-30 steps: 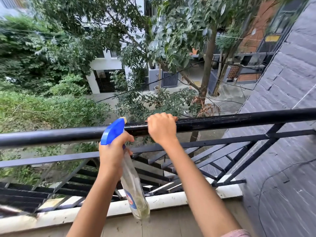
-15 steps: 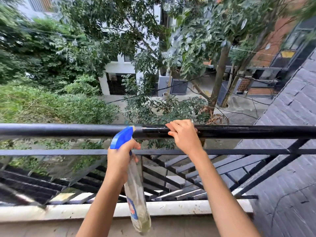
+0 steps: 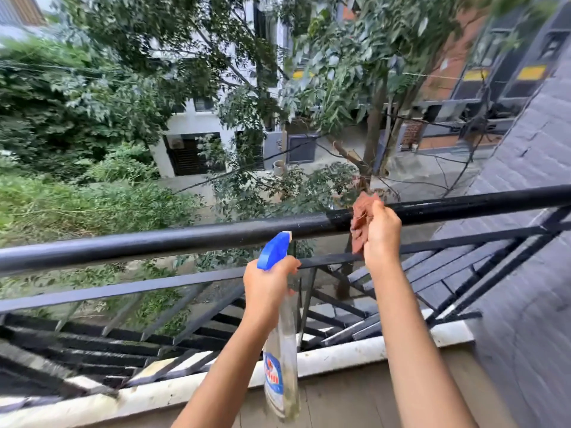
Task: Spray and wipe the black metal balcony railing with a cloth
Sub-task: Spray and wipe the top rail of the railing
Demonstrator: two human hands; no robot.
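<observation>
The black metal railing's top bar runs across the view, rising to the right. My right hand grips a reddish-brown cloth and holds it against the top bar right of centre; that stretch of bar looks wet and glossy. My left hand holds a clear spray bottle by its neck, just below the bar. Its blue trigger head points up toward the bar. The bottle hangs down in front of the balcony ledge.
Below the top bar are a thinner black rail and slanted black bars. A white ledge runs along the balcony's base. A dark grey brick wall closes the right side. Trees and buildings lie beyond the railing.
My right hand slid right along the top bar, and the cloth now shows in its grip. My left hand with the bottle stayed below the bar. The camera view turned slightly.
</observation>
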